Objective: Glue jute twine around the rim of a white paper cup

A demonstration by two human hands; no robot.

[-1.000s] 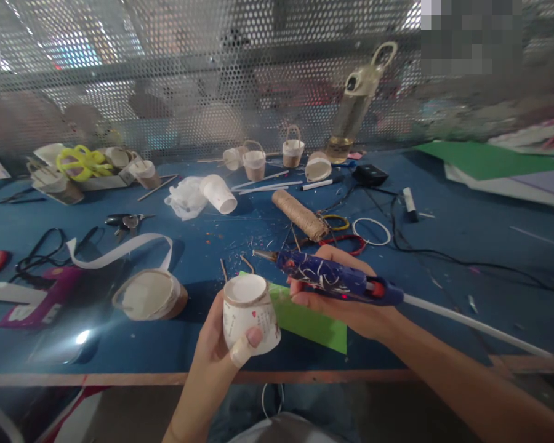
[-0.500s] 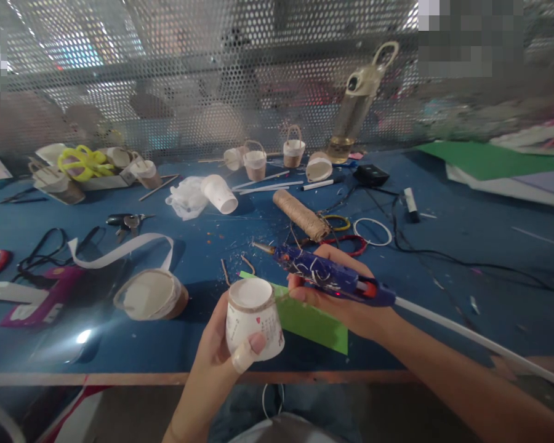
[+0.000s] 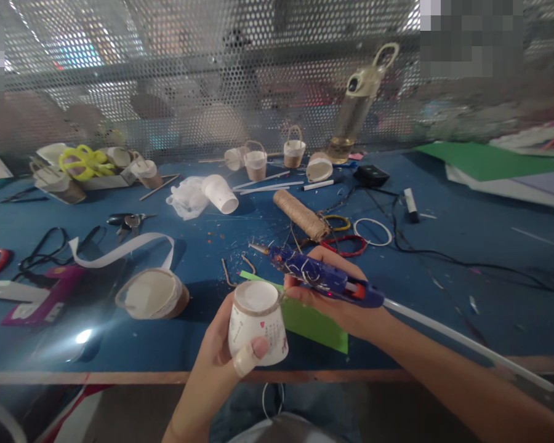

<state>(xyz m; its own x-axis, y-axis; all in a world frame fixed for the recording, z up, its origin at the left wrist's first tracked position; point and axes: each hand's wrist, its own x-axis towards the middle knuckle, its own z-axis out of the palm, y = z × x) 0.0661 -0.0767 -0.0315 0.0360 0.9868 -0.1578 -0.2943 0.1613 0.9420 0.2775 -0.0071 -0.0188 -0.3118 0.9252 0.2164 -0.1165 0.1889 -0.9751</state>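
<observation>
Presumably light and crushable, the cup (image 3: 260, 326) is best held gently round its wall, as by the left hand (image 3: 225, 341); the glue gun (image 3: 321, 275) is gripped by the right hand (image 3: 344, 315).

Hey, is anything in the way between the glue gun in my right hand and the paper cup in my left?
Nothing visible stands between the glue gun in your right hand and the paper cup in your left hand. The green paper and twine pieces nearby appear to lie on the table below.
</observation>
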